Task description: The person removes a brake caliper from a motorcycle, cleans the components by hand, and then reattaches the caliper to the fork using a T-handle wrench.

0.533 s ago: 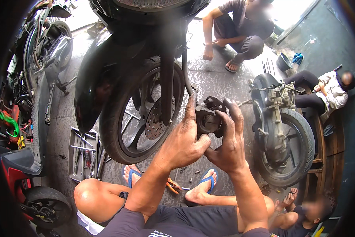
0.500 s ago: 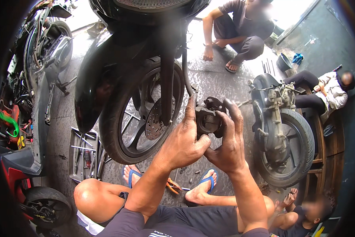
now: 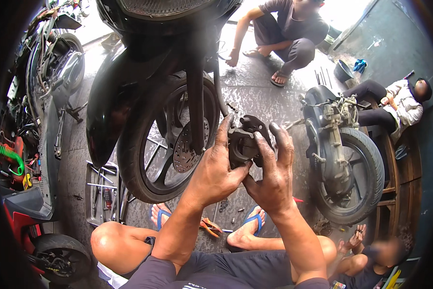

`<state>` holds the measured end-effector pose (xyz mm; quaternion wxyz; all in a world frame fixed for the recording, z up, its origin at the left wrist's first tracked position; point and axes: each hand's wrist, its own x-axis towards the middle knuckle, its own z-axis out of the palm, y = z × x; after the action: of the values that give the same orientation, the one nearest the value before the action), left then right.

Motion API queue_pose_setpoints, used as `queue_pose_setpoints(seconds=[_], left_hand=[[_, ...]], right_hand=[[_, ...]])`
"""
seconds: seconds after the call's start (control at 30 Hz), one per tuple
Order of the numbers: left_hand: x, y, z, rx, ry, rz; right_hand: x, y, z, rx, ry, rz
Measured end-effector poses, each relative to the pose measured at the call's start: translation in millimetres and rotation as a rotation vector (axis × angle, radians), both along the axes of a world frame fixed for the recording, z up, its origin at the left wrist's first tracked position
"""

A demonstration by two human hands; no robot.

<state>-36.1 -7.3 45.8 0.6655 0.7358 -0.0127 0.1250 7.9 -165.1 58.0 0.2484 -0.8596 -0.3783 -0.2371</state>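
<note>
So the dark brake caliper [image 3: 244, 143] is pinched between 2 hands: the left hand [image 3: 214, 166] has thumb and index finger along its left side, the right hand [image 3: 272, 178] curls fingers over its right. Looks like a dense, stiff metal lump, probably slick if greasy. I'd grip the chunky body, going easy on the hose [image 3: 219, 94] beyond the left fingertips.

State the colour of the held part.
The held part is blackish, shown best in the head view.

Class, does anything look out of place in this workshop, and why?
Yes: orange-handled pliers lie on the floor between the blue flip-flops, perhaps misplaced, since other tools sit in the grey tray.
</note>
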Motion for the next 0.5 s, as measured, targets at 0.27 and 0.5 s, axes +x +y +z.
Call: queue_pose_setpoints(seconds=[0.27,0.5], left_hand=[[3,0,-7,0.057,-0.027,0.033],[4,-1,-21,0.225,-0.043,0.027]], right_hand=[[2,-9,7,0.121,0.402,0.144],[12,-1,-2,0.555,0.828,0.001]])
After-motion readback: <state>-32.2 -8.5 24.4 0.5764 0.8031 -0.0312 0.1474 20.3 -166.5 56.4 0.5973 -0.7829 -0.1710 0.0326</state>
